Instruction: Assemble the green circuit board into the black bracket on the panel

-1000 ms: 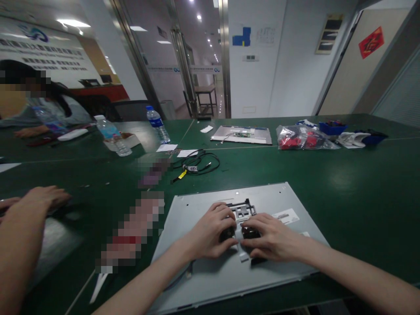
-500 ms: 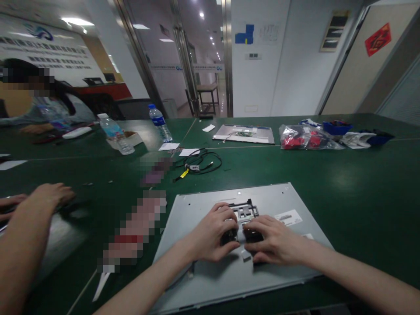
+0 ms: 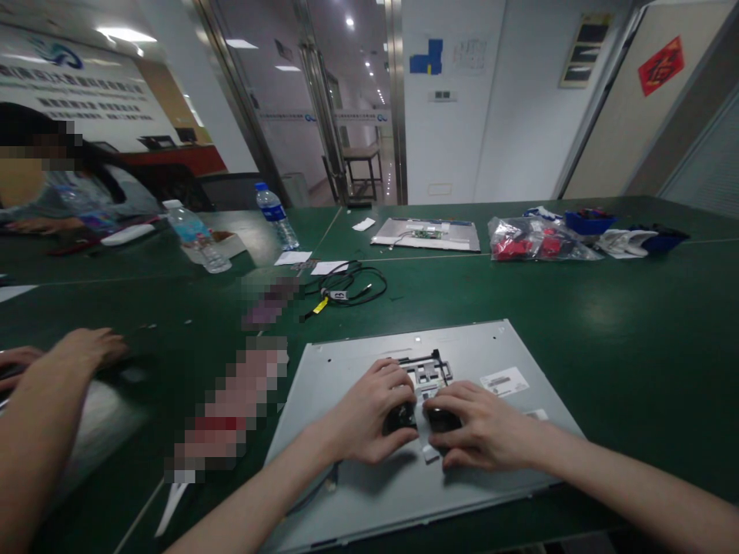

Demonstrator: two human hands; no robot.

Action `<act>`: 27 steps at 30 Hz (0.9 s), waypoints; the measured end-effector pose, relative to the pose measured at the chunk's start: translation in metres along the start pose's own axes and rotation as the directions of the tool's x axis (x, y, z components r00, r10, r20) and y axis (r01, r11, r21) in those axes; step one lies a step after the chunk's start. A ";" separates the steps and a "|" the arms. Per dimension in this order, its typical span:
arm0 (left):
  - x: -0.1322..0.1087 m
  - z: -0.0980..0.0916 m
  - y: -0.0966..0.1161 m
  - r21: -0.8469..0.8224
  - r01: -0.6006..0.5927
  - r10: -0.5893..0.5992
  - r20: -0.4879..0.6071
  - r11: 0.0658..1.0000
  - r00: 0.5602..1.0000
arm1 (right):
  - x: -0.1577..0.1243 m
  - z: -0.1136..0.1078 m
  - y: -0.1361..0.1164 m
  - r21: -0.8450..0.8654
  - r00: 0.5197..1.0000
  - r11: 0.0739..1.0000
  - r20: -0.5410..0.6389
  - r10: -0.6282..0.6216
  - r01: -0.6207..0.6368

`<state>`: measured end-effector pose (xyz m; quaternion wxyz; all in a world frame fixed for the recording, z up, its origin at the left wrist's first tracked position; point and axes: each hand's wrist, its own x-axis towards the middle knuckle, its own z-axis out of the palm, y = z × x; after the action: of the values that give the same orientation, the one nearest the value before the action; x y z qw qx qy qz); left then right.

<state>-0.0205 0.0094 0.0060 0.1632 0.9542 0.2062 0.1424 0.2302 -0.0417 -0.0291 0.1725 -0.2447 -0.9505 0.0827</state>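
A grey metal panel (image 3: 363, 481), apparently the back of a flat screen, lies flat on the green table. Both hands are over its middle. My left hand (image 3: 378, 412) is closed around a glossy black rounded piece (image 3: 400, 418), thumb at the near side and fingers over the top. Close beside it, my right hand (image 3: 488, 427) grips a second black rounded piece (image 3: 443, 419) in the same way. Between the hands sits a small silver-white tab (image 3: 430, 454). Beyond the fingertips shows a slotted bracket (image 3: 428, 372) with black edging. Undersides of both black pieces are hidden.
A coiled black cable (image 3: 358, 286) with a yellow tag lies beyond the panel. Farther back are a second panel (image 3: 424, 235), a plastic bag (image 3: 540, 240) with red items, and water bottles (image 3: 277, 217). At left, another person's arm (image 3: 63, 408) reaches over the table.
The view has shifted slightly left. Both hands keep their grips on the black pieces, with hardly any movement over the panel.
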 end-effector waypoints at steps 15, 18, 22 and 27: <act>0.002 0.004 -0.001 0.031 -0.015 0.014 0.016 0.999 1.000 | -0.002 0.003 0.002 0.009 1.000 1.000 -0.027 0.010 -0.010; 0.002 0.005 -0.002 0.023 -0.027 0.026 0.021 0.999 0.999 | -0.003 0.004 0.002 0.010 0.999 1.000 -0.041 0.011 -0.010; 0.001 0.006 -0.003 0.002 -0.060 0.060 0.006 0.998 0.998 | -0.003 0.003 0.002 0.015 0.999 1.000 -0.032 0.018 -0.018; 0.003 0.003 -0.001 -0.010 -0.099 0.099 0.001 0.995 0.995 | -0.002 0.001 0.001 0.024 0.999 1.000 -0.036 0.013 -0.013</act>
<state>-0.0169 0.0105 0.0034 0.1609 0.9626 0.1577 0.1504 0.2320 -0.0417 -0.0312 0.1922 -0.2502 -0.9446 0.0908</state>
